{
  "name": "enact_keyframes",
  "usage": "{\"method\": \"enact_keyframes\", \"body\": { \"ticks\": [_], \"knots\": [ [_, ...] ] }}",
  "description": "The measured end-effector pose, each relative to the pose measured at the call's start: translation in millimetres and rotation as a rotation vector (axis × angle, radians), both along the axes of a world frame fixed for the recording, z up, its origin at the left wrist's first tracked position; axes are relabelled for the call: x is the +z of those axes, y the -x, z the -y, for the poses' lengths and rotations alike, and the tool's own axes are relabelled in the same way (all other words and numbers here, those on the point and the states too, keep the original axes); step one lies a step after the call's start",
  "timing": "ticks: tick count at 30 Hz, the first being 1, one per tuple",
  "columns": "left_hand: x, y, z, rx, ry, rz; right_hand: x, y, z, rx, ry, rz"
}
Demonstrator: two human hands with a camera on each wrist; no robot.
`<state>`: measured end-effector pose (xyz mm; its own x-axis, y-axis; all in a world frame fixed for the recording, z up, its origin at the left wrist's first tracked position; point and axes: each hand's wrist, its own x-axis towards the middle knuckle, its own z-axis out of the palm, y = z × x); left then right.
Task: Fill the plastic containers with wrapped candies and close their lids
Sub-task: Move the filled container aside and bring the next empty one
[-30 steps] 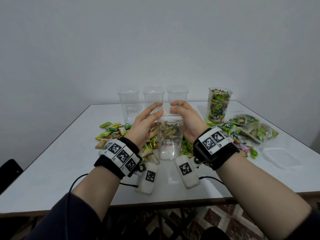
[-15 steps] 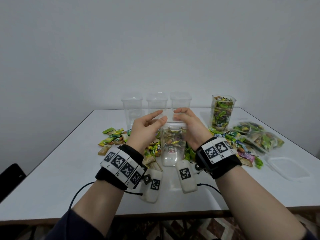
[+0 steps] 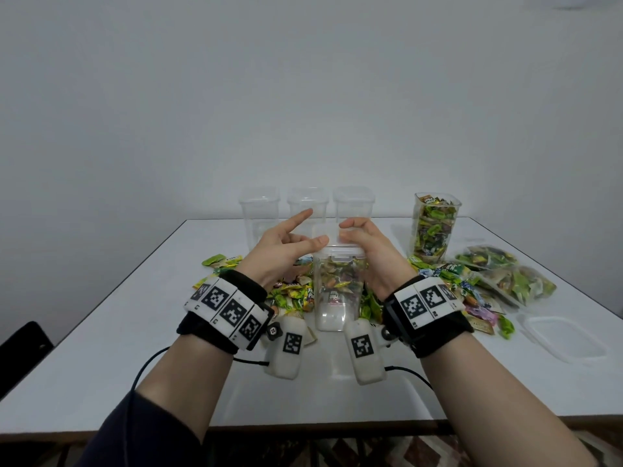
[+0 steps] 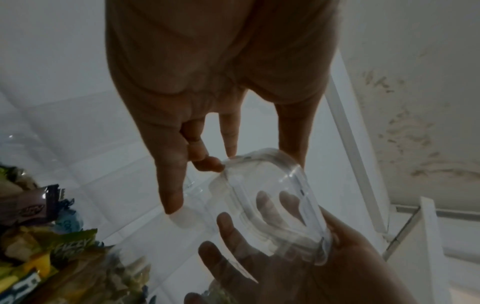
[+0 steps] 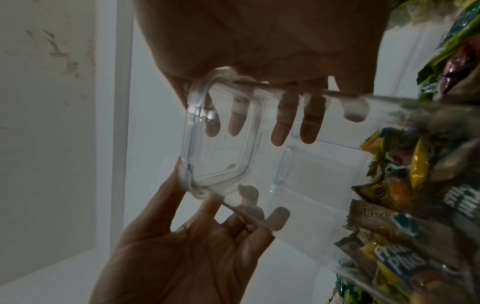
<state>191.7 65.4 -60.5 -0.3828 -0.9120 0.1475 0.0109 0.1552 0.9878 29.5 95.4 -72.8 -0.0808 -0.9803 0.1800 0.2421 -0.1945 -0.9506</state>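
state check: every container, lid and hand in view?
Front container: upright, partly filled, lid on.
Its lid: seated; latching unclear.
Right container: full, no lid.
Three back containers: empty.
Loose lid: flat on table.
Left hand: open, touching lid.
Right hand: curled over lid.

Both forearms are bare below dark navy sleeves [image 3: 135,429] pushed up toward the elbows. Each wrist carries a black fabric band [image 3: 215,326] topped with white blocks printed with black square fiducial markers [image 3: 425,298]. A white oblong unit [image 3: 287,348], also marker-tagged, hangs under each wrist, apparently the camera housing. Thin black cables [image 3: 148,365] trail from both units.
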Motion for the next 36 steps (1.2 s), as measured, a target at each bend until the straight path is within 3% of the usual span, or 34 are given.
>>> {"method": "enact_keyframes", "body": {
  "ticks": [9, 17, 22, 30, 36],
  "knots": [
    [1, -1, 8, -0.126, -0.101, -0.067, 1, 1, -1, 0.024, 0.012, 0.006],
    [-12, 2, 7, 0.015, -0.051, -0.064, 1, 2, -1, 0.004, 0.017, -0.041],
    [-24, 9, -1, 0.011, -0.138, -0.106, -2, 1, -1, -0.026, 0.012, -0.081],
    [-28, 10, -1, 0.044, -0.133, -0.105, 9, 21, -4, -0.234, -0.024, -0.238],
    [-29, 11, 0, 0.049, -0.135, -0.110, 29, 36, -8, -0.116, -0.154, -0.348]
  ]
}}
